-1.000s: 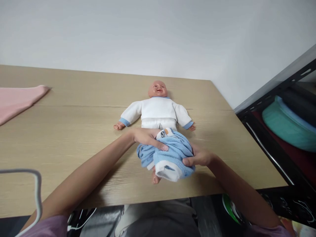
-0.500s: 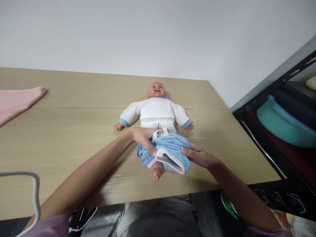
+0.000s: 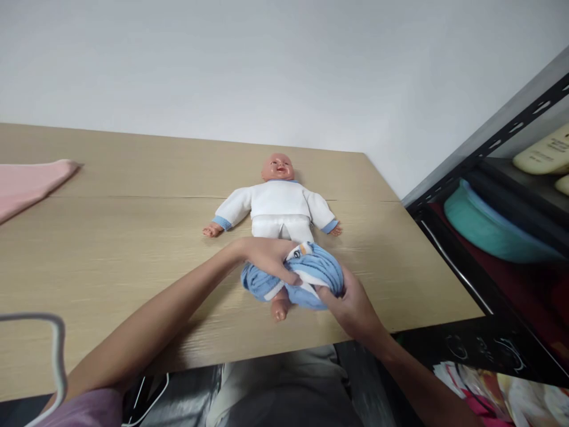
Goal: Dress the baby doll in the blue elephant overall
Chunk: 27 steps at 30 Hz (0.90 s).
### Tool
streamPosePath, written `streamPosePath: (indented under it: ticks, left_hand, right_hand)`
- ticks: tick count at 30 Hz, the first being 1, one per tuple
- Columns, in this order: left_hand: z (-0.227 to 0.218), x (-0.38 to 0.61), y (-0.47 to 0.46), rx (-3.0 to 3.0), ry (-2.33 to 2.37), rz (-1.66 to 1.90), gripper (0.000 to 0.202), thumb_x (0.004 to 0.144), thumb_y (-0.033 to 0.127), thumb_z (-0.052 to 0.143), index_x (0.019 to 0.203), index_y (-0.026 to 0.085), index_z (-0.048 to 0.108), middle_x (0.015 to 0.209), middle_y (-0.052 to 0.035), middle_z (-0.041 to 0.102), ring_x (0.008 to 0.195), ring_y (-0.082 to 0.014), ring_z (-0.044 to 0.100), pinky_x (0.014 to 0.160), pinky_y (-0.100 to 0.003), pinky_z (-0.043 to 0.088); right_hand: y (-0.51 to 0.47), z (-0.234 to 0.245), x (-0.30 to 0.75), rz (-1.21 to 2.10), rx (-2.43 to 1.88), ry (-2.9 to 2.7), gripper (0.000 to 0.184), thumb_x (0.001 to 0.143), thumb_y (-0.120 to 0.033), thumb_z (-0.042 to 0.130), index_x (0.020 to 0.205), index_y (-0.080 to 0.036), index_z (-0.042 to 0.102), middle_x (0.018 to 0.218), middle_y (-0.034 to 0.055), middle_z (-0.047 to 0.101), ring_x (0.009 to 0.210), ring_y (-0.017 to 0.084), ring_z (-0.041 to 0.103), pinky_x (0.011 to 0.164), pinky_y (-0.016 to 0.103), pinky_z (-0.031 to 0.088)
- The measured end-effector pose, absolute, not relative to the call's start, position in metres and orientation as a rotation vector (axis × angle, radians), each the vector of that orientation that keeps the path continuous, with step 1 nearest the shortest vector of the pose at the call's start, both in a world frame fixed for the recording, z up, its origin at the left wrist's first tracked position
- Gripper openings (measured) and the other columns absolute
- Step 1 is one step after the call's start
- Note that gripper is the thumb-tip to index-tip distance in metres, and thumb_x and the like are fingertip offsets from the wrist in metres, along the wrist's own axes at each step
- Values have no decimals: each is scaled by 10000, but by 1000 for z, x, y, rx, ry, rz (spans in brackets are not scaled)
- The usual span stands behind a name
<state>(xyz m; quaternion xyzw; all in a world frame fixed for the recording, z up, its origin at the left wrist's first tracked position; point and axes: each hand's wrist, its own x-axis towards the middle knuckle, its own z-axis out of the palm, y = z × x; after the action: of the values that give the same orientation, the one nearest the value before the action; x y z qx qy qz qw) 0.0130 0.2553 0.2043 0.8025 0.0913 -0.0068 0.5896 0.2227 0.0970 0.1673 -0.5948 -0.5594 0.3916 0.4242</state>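
Observation:
A baby doll [image 3: 280, 198] in a white top with blue cuffs lies face up on the table, feet toward me. Bunched blue pants [image 3: 322, 264] with white trim and a small printed patch are around its lower legs. One bare foot [image 3: 280, 309] sticks out of the left pant leg; the other foot is hidden by cloth. My left hand [image 3: 269, 256] grips the pants from above, thumb at the white-trimmed opening. On the right side, my right hand [image 3: 355, 305] is closed on the gathered pant leg, its thumb at the opening's edge.
The wooden table [image 3: 133, 249] meets a white wall behind. A pink cloth [image 3: 33, 185] lies at the far left. To the right stands a dark shelf with a teal basin [image 3: 493, 228] and a pale bottle [image 3: 544, 151]. A white cable [image 3: 57, 350] curves at the lower left.
My right hand has moved under and around the right pant leg, thumb now at its opening. The opening has turned and the cloth is more bunched. My view has shifted slightly right.

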Motion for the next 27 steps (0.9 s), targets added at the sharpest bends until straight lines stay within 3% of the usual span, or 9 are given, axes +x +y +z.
streamPosePath:
  ticks: [2, 5, 8, 10, 12, 17, 20, 27]
  left_hand:
    - [203, 14, 255, 1994, 276, -13, 225, 898, 336, 739, 1051, 174, 768, 1075, -46, 829, 945, -229, 754, 840, -317, 603]
    - [207, 17, 247, 2148, 402, -100, 173, 919, 346, 676, 863, 183, 690, 848, -24, 745, 754, -192, 669, 700, -305, 522]
    - [213, 22, 236, 2291, 541, -211, 237, 847, 331, 770, 745, 211, 592, 705, 7, 627, 635, -171, 573, 618, -309, 434]
    - [215, 25, 229, 2343, 614, -277, 235, 809, 318, 827, 778, 216, 618, 718, 4, 632, 631, -178, 567, 616, -319, 421]
    - [215, 28, 224, 2398, 668, -319, 213, 800, 313, 854, 853, 211, 675, 771, -22, 675, 669, -206, 595, 626, -333, 420]
    - [209, 32, 218, 2431, 729, -283, 320, 808, 285, 852, 1080, 190, 715, 966, -88, 765, 797, -262, 681, 659, -347, 431]
    - [205, 31, 222, 2382, 690, -204, 352, 794, 263, 837, 1108, 197, 693, 1076, -103, 776, 889, -272, 713, 726, -349, 470]
    - [198, 24, 236, 2238, 691, 10, 490, 802, 302, 789, 1249, 192, 621, 1101, -70, 745, 972, -266, 705, 796, -334, 492]
  right_hand:
    - [83, 166, 218, 1051, -1522, -1405, 563, 927, -354, 748, 1474, -235, 684, 1397, 110, 797, 1275, 336, 759, 1068, 445, 634]
    - [68, 161, 215, 1011, -1601, -1438, 536, 931, -391, 695, 1434, -207, 705, 1334, 130, 818, 1218, 347, 779, 1028, 447, 638]
    - [61, 150, 218, 734, -1777, -1494, 413, 862, -376, 670, 1224, -198, 756, 1103, 115, 836, 1017, 335, 787, 912, 432, 631]
    - [59, 141, 221, 530, -1861, -1533, 243, 848, -373, 633, 1010, -220, 731, 927, 86, 785, 856, 301, 740, 796, 402, 601]
    - [57, 132, 223, 413, -1870, -1541, 206, 859, -374, 580, 950, -229, 695, 934, 94, 759, 843, 294, 719, 773, 398, 584]
    - [59, 113, 227, 603, -1923, -1341, 482, 878, -470, 567, 1223, -172, 724, 1174, 174, 815, 1080, 363, 774, 947, 463, 620]
    - [64, 105, 230, 789, -1875, -1209, 535, 865, -488, 615, 1274, -158, 715, 1219, 173, 818, 1138, 360, 769, 986, 450, 627]
    - [75, 97, 229, 1224, -1471, -1010, 392, 886, -362, 709, 1246, -217, 647, 1029, 42, 787, 811, 194, 723, 642, 261, 610]
